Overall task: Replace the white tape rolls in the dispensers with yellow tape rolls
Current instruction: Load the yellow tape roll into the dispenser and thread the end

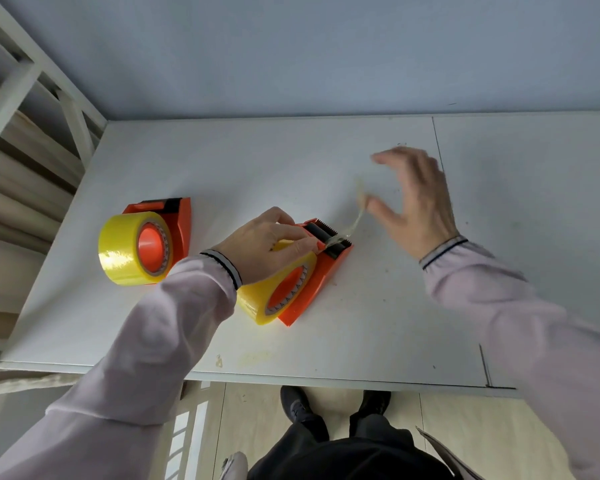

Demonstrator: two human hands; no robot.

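Observation:
Two orange tape dispensers lie on the white table (326, 161). The left dispenser (178, 220) carries a yellow tape roll (123, 252). The middle dispenser (321, 271) also carries a yellow roll (257, 301). My left hand (260, 242) presses down on the top of that roll and dispenser, near the black roller and serrated blade. My right hand (414, 199) hovers blurred above the table to the right, fingers spread. A thin twisted strip of tape (355, 216) stretches from the blade up to its thumb.
The table's near edge runs across the lower frame, with my feet (333, 407) below it. A white slatted frame (32, 109) stands to the left of the table. A grey wall rises behind. A seam (439, 147) crosses the tabletop at right.

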